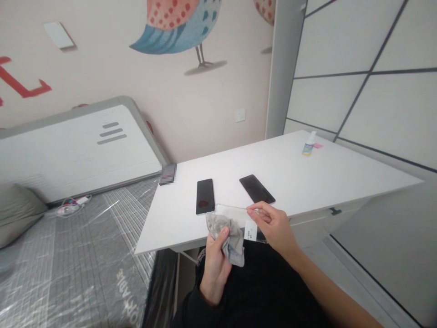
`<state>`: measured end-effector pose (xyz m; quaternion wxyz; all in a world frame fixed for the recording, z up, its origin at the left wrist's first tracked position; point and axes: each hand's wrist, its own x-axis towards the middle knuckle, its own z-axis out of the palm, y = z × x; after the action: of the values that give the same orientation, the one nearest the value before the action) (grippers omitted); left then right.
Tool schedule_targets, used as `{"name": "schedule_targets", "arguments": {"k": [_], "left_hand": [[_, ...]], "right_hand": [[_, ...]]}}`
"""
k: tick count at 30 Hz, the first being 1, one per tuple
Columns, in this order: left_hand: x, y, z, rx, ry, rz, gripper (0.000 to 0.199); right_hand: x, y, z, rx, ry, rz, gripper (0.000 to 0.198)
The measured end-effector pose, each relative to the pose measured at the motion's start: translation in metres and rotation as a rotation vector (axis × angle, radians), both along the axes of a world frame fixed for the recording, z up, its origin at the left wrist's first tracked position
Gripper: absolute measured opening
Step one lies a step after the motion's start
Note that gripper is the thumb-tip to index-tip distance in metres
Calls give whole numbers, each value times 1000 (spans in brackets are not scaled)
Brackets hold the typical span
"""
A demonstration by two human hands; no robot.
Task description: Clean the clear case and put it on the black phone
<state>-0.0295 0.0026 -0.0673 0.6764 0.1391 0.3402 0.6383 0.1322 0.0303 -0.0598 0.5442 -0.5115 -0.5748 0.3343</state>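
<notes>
A clear, thin, rectangular sheet of film or glass (pixel 235 215) hung over the near edge of the white rectangular table (pixel 293 175), pinched at its right end between the thumb and fingertips of the right hand (pixel 273 225), whose fingers were curled closed on it. A small white label (pixel 251 231) showed on the sheet's near side. The left hand (pixel 215 259) was closed around a crumpled grey cloth (pixel 228 234), thumb pressed on top, holding it against the sheet's left end. Just beyond the sheet, on the table, lay two black rectangular phones, one (pixel 205 196) to the left and one (pixel 257 188) to the right, apart from each other. A third dark device (pixel 168 173) sat at the table's far left corner. Well beyond the sheet, near the table's far right side, stood a small white spray bottle (pixel 309 144) beside a pink slip (pixel 318 146). Left of the table lay a plastic-wrapped grey mattress (pixel 75 255).
</notes>
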Motion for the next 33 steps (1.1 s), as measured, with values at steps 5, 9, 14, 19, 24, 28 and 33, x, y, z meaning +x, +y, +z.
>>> {"name": "schedule_targets", "arguments": {"k": [5, 9, 14, 19, 24, 28, 33], "left_hand": [[1, 0, 0, 1, 3, 12, 42], [-1, 0, 0, -14, -7, 15, 36], [-4, 3, -5, -48, -31, 38, 25], [-11, 9, -10, -100, -75, 39, 16], [-15, 7, -4, -135, -124, -77, 19], [-10, 1, -1, -111, -107, -178, 13], [-7, 1, 0, -79, -109, -231, 23]], "right_hand": [[0, -2, 0, -4, 1, -3, 32], [0, -1, 0, -28, 58, -9, 35], [1, -1, 6, -78, 213, -22, 45], [4, -3, 13, -102, 373, -63, 47], [4, -4, 15, -195, 502, 24, 55], [3, -2, 12, -281, 568, 113, 55], [6, -1, 10, -327, 662, 168, 49]]}}
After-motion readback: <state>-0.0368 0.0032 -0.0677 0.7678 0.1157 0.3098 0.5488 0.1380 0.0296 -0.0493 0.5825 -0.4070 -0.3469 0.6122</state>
